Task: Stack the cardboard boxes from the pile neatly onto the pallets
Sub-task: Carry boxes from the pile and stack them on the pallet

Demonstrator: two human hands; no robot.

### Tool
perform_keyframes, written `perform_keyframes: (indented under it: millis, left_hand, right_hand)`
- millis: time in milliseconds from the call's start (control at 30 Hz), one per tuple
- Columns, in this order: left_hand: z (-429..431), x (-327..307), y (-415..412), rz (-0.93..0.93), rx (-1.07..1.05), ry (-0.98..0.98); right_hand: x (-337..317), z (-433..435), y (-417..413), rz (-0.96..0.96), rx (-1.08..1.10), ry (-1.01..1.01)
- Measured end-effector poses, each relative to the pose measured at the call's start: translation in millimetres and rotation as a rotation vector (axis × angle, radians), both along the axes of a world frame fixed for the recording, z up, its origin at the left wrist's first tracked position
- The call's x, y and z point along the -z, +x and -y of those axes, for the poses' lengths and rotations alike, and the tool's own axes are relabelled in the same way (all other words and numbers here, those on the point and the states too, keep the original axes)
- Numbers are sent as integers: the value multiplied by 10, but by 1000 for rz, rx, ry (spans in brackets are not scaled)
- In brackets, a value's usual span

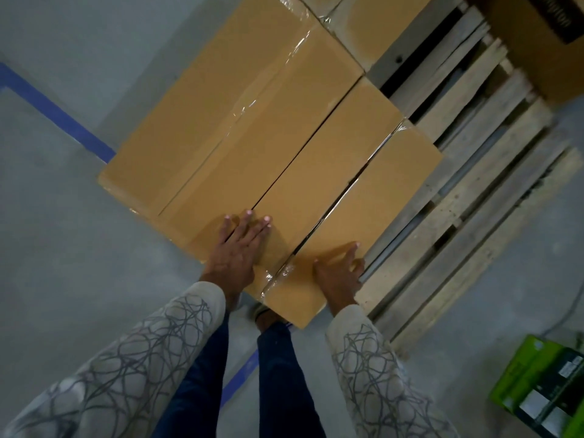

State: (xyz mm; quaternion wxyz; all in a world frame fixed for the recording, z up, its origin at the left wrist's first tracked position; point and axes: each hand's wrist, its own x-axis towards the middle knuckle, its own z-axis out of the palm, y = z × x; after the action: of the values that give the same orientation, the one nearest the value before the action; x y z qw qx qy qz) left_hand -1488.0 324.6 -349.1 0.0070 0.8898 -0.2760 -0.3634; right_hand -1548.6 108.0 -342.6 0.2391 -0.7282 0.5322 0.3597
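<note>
Two long taped cardboard boxes lie side by side on the wooden pallet point(480, 172). The near box point(341, 184) is on the right, the far box point(227, 121) on the left. My left hand point(237, 248) lies flat with straight fingers across the seam between them at their near end. On the near box's right front corner rests my right hand point(339, 273), fingers spread and slightly bent over its right edge. A third cardboard box point(373, 23) sits behind them at the top.
Bare pallet slats fill the right side. A darker cardboard box point(543, 42) sits at the pallet's top right. A green and black box point(543, 384) stands on the grey floor at bottom right. Blue floor tape point(53, 112) runs at left. My legs are below.
</note>
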Motion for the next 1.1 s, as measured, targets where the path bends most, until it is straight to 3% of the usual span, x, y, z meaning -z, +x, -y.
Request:
perform_keyframes:
  millis: [167, 433, 600, 833, 1100]
  left_hand:
    - [-129, -50, 62, -149, -160, -168]
    - [-106, -449, 216, -285, -262, -181]
    - [-323, -1247, -39, -309, -297, -199]
    - [-837, -2506, -358, -250, -410, -240]
    - [-1230, -3677, -892, -174, -534, -429]
  right_hand:
    - [-113, -64, 57, -25, -106, -96]
    - [-599, -498, 103, 34, -401, -20]
    - [-1393, -849, 35, 61, -475, 36]
    - [-2659, -1287, -177, 237, -396, 64]
    - [-3675, -1693, -1039, 430, -350, 88]
